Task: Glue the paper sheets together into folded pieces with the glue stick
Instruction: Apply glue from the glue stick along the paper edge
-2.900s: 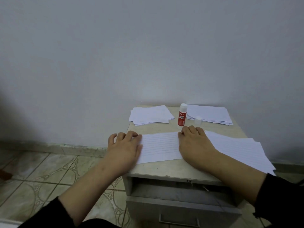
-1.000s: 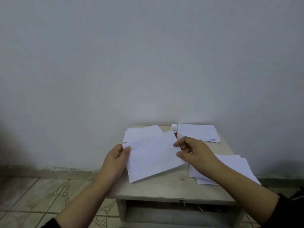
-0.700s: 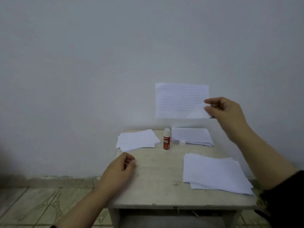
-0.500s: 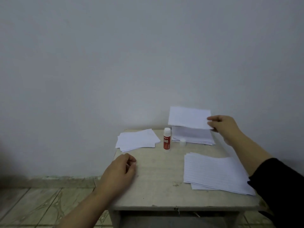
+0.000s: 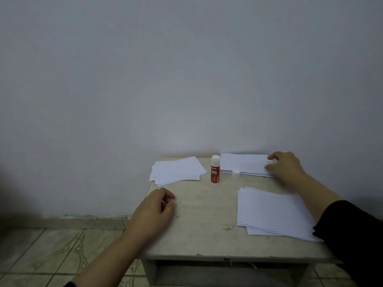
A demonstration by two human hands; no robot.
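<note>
Folded piece (image 5: 244, 165) — under right hand (image 5: 285, 167)

Glue stick (image 5: 215, 171) upright at tabletop (image 5: 203, 214) rear centre, folded pile (image 5: 177, 170) left, cap (image 5: 235, 174) and rear stack (image 5: 244, 164) right, lined sheets (image 5: 271, 212) front right.

Upright red glue stick (image 5: 215, 171), uncapped, between two far paper stacks (image 5: 177, 170) (image 5: 244, 164).

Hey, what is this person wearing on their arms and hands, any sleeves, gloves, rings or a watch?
Both hands are bare: no gloves, rings or watch show on the left hand or the right hand. The right arm has a black long sleeve pushed up so the forearm is uncovered. On the left arm, only a dark sliver of sleeve shows at the picture's bottom edge.
</note>
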